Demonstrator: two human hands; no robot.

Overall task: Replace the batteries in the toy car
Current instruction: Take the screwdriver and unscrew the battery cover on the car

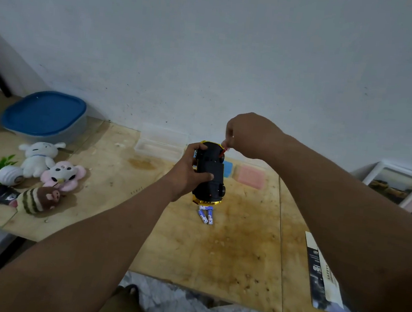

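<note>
The toy car [210, 179] is turned belly-up, black underside facing me, gold body showing at both ends. My left hand [188, 171] grips it from the left side, above the wooden table [228, 253]. My right hand [247, 134] is closed around a small red-handled screwdriver [223, 152], whose tip meets the far end of the car's underside. Blue and white batteries [206, 215] lie on the table just below the car's near end.
A clear plastic box [159, 146], a blue sponge [227, 168] and a pink sponge [249, 176] lie behind the car. Plush toys [48, 165] and a blue-lidded tub [45, 115] are at the left. A printed leaflet [324, 275] lies at the right table edge.
</note>
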